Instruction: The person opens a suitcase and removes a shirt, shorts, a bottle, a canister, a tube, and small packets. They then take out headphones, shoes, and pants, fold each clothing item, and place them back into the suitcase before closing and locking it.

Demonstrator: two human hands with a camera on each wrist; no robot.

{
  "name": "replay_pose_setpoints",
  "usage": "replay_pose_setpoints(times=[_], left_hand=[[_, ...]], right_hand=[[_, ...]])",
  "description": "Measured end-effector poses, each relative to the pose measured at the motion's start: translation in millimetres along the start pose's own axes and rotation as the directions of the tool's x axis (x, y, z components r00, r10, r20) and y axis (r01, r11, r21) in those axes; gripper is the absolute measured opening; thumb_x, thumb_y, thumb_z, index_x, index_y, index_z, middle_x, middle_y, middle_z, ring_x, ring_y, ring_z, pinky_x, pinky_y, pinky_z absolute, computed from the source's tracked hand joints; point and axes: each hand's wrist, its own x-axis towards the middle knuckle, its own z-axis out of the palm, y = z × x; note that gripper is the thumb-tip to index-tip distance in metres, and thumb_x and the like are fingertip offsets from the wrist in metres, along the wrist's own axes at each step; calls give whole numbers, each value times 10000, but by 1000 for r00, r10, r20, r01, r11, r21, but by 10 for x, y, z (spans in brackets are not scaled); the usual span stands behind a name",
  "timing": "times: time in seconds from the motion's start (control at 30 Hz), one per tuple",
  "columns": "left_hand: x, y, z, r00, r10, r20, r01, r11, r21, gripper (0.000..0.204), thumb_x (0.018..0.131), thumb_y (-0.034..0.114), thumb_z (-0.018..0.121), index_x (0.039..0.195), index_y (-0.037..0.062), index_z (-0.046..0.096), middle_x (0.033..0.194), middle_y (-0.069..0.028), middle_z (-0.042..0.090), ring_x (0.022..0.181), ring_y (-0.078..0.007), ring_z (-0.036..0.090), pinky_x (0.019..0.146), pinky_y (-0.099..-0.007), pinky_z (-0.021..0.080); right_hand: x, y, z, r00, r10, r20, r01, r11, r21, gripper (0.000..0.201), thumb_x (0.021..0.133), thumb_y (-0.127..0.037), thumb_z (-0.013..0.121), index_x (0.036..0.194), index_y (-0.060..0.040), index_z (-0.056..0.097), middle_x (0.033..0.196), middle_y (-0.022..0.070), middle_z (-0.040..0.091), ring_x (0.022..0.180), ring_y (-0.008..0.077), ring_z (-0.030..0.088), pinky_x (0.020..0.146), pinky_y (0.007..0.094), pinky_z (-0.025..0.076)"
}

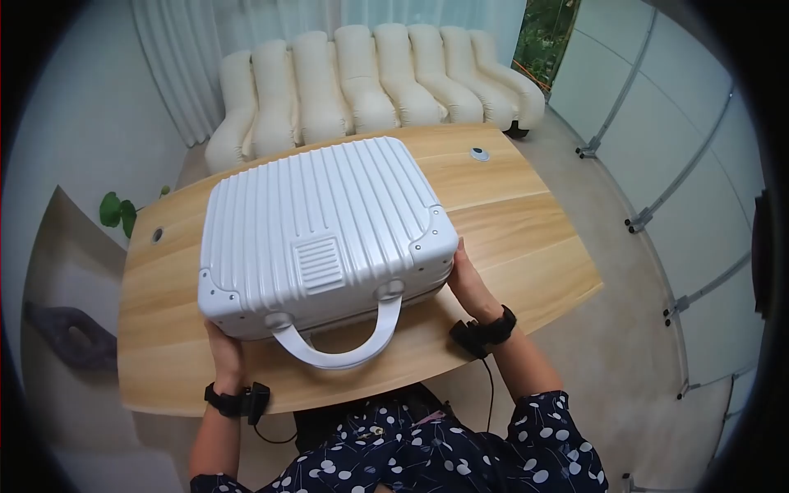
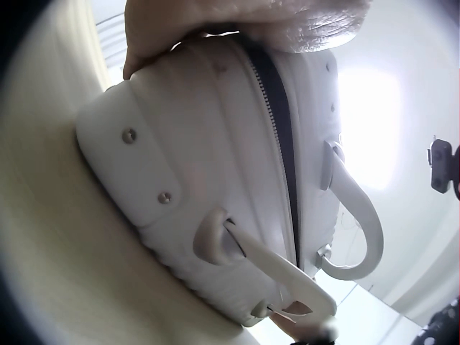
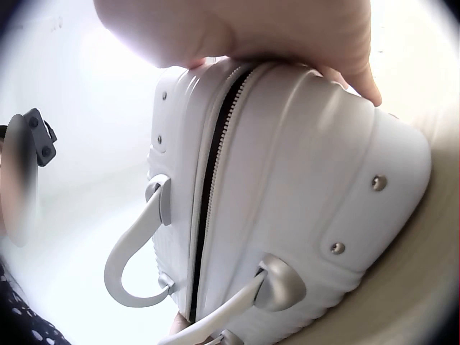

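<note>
A white ribbed hard-shell case (image 1: 312,214) lies flat near the middle of the wooden table, its carry handle (image 1: 349,357) towards the person. From the left side, my left hand (image 1: 226,353) holds the case near its front corner, fingers bent against the side wall in the left wrist view. On the opposite side my right hand (image 1: 470,283) grips the case near its other front corner. Both wrist views show the zip parted along the front, with a dark gap between its teeth (image 3: 219,136). A second handle (image 2: 269,269) shows on the lower half.
The wooden table (image 1: 526,238) has a round grommet (image 1: 480,154) at the far right and another cable hole (image 1: 157,236) at the left. Behind stands a cream padded sofa (image 1: 362,86). White panels (image 1: 674,148) on wheeled frames line the right side. A green plant (image 1: 117,211) is left.
</note>
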Motion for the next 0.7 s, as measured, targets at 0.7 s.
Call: replay_pose_setpoints(times=[0.7], left_hand=[[-4,-32,-520,974,69,215,-173,842,511,572,1003,426,270,1385,3,319,1373,-108,406,1236,-190,399,1043,-328,297]], right_hand=[[-59,180,-144,1000,-15,-5,14,977,-211,699,979,-522,116,1451,-10,182,1486,178,236,1393,266,182,1127,339,139]])
